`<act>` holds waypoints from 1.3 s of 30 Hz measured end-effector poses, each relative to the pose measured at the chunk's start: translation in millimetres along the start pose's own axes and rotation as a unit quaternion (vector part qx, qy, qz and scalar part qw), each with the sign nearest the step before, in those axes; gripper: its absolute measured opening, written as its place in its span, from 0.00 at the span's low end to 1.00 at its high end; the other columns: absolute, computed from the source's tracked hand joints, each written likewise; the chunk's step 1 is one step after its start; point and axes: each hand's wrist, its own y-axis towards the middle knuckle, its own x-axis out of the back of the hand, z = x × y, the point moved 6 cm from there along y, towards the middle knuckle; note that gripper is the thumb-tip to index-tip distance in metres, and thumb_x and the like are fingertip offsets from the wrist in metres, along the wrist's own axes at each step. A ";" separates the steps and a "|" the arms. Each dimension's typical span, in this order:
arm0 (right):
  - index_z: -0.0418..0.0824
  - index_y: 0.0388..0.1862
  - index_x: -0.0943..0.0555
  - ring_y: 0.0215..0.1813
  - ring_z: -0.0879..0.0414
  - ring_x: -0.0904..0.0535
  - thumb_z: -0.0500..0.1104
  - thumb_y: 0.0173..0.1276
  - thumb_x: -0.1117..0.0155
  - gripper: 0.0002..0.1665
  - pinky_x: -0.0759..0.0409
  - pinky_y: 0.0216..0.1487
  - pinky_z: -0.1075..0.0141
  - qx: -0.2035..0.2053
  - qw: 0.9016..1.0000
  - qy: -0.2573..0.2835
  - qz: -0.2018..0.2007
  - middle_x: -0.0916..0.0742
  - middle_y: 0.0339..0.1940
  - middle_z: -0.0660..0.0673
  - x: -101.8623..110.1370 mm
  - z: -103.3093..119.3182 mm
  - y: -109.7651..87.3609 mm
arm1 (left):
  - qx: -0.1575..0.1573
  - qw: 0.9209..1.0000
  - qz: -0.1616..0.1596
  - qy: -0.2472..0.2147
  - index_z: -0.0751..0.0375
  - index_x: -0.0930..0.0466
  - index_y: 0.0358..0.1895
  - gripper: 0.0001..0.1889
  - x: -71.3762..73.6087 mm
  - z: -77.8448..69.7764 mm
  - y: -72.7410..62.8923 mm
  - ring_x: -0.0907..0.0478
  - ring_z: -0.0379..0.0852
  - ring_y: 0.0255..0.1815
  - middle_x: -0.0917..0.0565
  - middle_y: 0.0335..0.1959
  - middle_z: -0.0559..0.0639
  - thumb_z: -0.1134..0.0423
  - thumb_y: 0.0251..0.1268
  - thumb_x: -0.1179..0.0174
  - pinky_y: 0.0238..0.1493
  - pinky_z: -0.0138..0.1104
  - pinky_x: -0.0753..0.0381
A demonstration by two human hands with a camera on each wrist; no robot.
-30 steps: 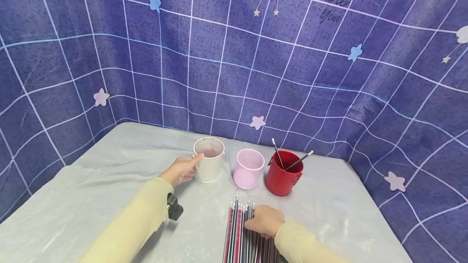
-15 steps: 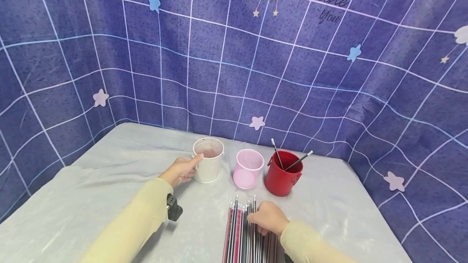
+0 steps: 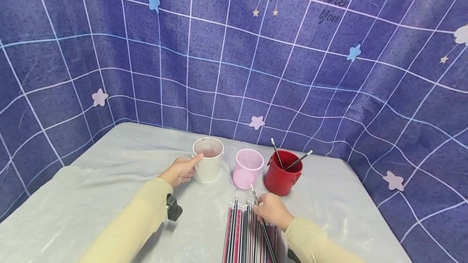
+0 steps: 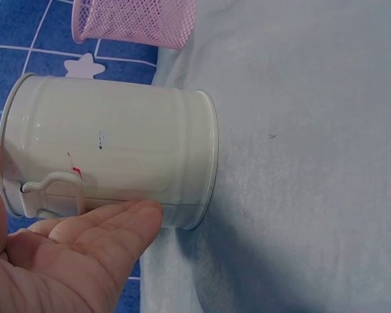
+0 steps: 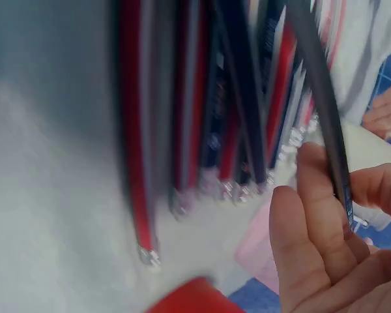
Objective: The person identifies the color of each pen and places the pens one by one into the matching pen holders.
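Observation:
My left hand (image 3: 180,169) holds the near-left side of a cream metal bucket (image 3: 208,171), thumb at its rim. In the left wrist view its fingers (image 4: 111,238) lie along the wall by the small wire handle. My right hand (image 3: 273,211) pinches a dark pencil (image 3: 254,194) between thumb and fingers, below its white eraser end. The pencil slants over a row of several pencils (image 3: 237,234), black and red striped, lying side by side with eraser ends pointing away from me. The right wrist view shows the held pencil (image 5: 322,91) passing over the others.
A pink mesh cup (image 3: 245,178) stands right of the cream bucket. Beside it, a red bucket (image 3: 279,184) has two dark pencils leaning in it. Grey cloth (image 3: 109,182) covers the table, and a blue grid-patterned curtain (image 3: 219,72) hangs behind.
The right hand has moved slightly forward and right, drawing a dark pencil out of the row and tilting its eraser end up. The left hand stays at the cream bucket.

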 end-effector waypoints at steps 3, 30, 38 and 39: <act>0.31 0.32 0.21 0.15 0.57 0.26 0.33 0.58 0.38 0.04 0.24 0.20 0.67 -0.012 1.000 -0.009 -0.009 0.20 0.12 0.47 8.9 6.3 1.8 | 0.001 1.000 -0.002 -0.004 0.90 0.53 0.65 0.42 1.1 0.5 0.2 0.41 0.74 0.66 0.40 0.62 0.86 0.47 0.74 0.54 0.67 0.55 0.38; 0.21 0.46 0.26 0.27 0.57 0.18 0.27 0.61 0.47 0.14 0.16 0.30 0.69 -0.024 0.960 0.273 -0.059 0.15 0.26 0.42 84.6 21.1 30.6 | -0.003 1.000 -0.007 0.005 0.90 0.51 0.64 0.43 -1.1 0.9 0.1 0.41 0.72 0.67 0.39 0.62 0.85 0.45 0.73 0.55 0.66 0.53 0.36; 0.18 0.48 0.30 0.27 0.62 0.17 0.26 0.64 0.46 0.14 0.16 0.33 0.71 -0.005 0.931 0.334 -0.147 0.15 0.26 0.46 111.1 20.2 33.1 | 0.006 1.000 -0.006 -0.002 0.89 0.52 0.65 0.42 -1.5 0.6 -1.5 0.42 0.72 0.67 0.40 0.63 0.85 0.46 0.74 0.55 0.67 0.54 0.37; 0.18 0.48 0.30 0.27 0.63 0.18 0.26 0.64 0.45 0.15 0.16 0.33 0.72 -0.004 0.928 0.336 -0.159 0.15 0.26 0.47 114.3 20.0 32.9 | 0.006 1.000 -0.006 -0.002 0.89 0.52 0.65 0.42 -1.6 0.8 -1.7 0.42 0.72 0.67 0.40 0.63 0.85 0.46 0.74 0.55 0.67 0.54 0.37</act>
